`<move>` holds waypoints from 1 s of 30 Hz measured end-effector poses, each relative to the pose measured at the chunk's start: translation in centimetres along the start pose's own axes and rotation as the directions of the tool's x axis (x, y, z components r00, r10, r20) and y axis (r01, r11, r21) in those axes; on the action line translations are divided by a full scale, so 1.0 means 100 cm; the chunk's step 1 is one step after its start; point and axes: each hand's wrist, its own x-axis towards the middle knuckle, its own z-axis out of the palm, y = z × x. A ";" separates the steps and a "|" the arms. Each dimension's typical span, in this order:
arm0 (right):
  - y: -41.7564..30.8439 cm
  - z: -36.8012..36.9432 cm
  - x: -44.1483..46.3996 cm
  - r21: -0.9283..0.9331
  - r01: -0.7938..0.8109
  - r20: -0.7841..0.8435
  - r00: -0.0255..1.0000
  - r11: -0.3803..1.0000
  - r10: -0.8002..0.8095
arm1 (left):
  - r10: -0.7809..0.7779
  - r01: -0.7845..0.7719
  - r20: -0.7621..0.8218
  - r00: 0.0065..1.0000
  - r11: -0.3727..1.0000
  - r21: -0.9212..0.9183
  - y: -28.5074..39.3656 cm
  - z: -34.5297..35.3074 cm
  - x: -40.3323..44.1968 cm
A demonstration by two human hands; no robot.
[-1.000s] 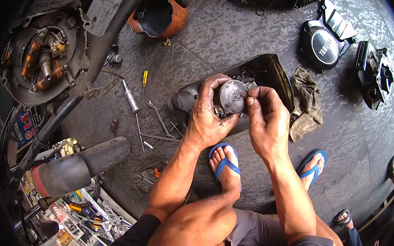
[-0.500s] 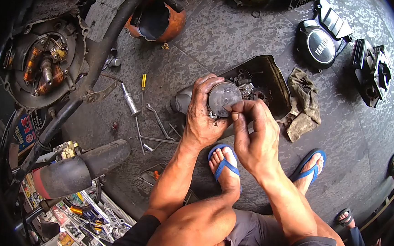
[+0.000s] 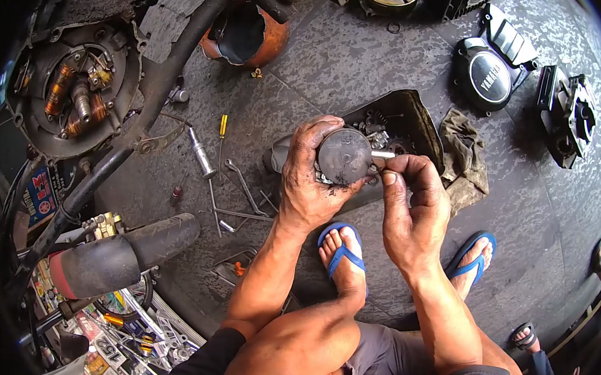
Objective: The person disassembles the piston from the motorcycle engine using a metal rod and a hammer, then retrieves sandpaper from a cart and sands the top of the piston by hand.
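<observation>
My left hand (image 3: 309, 178) is wrapped round a round dark piston (image 3: 344, 156), its flat, smudged crown turned up towards me. A short bright metal piston pin (image 3: 382, 154) sticks out of the piston's right side. The fingers of my right hand (image 3: 414, 213) are pinched at the outer end of that pin, thumb against index finger. Part of the pin is hidden by these fingers. Below both hands lies a dark, grimy pan (image 3: 430, 130) with gears and small metal parts (image 3: 376, 129) in it.
A wrinkled rag (image 3: 466, 157) lies right of the pan. Left are a yellow-handled screwdriver (image 3: 222, 125), a wrench (image 3: 243, 187) and a socket tool (image 3: 201, 158). The motorcycle frame and open engine housing (image 3: 73, 95) stand far left. A Yamaha cover (image 3: 488, 79) lies upper right.
My right hand has moved right, from over the piston crown to beside it. The metal pin now shows at the piston's side. My left hand still grips the piston.
</observation>
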 end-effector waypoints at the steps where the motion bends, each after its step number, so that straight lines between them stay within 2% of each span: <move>1: -0.001 -0.002 0.002 -0.004 0.008 0.000 1.000 1.000 -0.008 | -0.020 0.020 0.009 1.000 1.000 0.011 0.000 0.000 0.000; 5: -0.002 -0.002 0.004 -0.008 -0.018 0.005 1.000 1.000 0.018 | -0.018 0.018 -0.016 1.000 1.000 0.001 0.001 0.003 0.003; 7: 0.001 0.000 0.003 0.019 0.004 0.006 1.000 1.000 -0.004 | 0.094 -0.094 -0.009 0.996 0.995 -0.039 -0.005 0.004 0.004; 8: 0.000 0.001 0.004 0.022 0.002 0.009 1.000 1.000 -0.003 | 0.092 -0.092 -0.009 0.996 0.995 -0.035 -0.005 0.005 0.002; 10: -0.006 0.002 0.007 -0.016 0.070 0.069 0.995 0.997 -0.069 | -0.020 0.017 -0.011 1.000 0.976 -0.218 -0.004 0.009 0.000; 13: -0.010 0.006 0.007 -0.118 0.119 0.096 0.990 0.986 -0.108 | -0.047 0.046 -0.005 0.999 0.988 -0.151 -0.005 0.011 -0.003; 14: -0.010 0.009 0.005 -0.136 0.219 0.113 0.972 0.966 -0.204 | -0.016 0.016 -0.001 1.000 0.995 -0.096 -0.006 0.010 -0.002; 18: -0.011 0.012 0.003 -0.131 0.004 0.046 0.999 0.991 0.002 | 0.024 -0.025 -0.020 1.000 0.999 -0.029 -0.007 0.011 -0.003; 21: -0.017 0.020 -0.007 -0.155 0.085 0.048 0.996 0.984 -0.079 | 0.013 -0.017 -0.054 0.998 0.998 -0.064 -0.007 0.013 -0.005; 23: -0.013 0.019 -0.005 -0.134 0.057 0.053 0.997 0.989 -0.051 | 0.044 -0.050 -0.068 0.997 0.996 -0.077 -0.009 0.014 -0.005; 25: -0.008 0.021 -0.003 -0.107 -0.012 -0.013 1.000 0.994 0.010 | 0.042 -0.045 -0.075 0.996 0.998 -0.042 -0.010 0.016 -0.005; 27: -0.018 0.024 -0.010 -0.109 0.051 0.050 0.998 0.993 -0.045 | -0.008 -0.003 -0.106 0.994 0.995 -0.096 -0.009 0.017 -0.007; 30: -0.018 0.024 -0.008 -0.117 0.045 0.039 0.998 0.992 -0.041 | 0.024 -0.035 -0.117 0.993 0.996 -0.087 -0.007 0.019 -0.005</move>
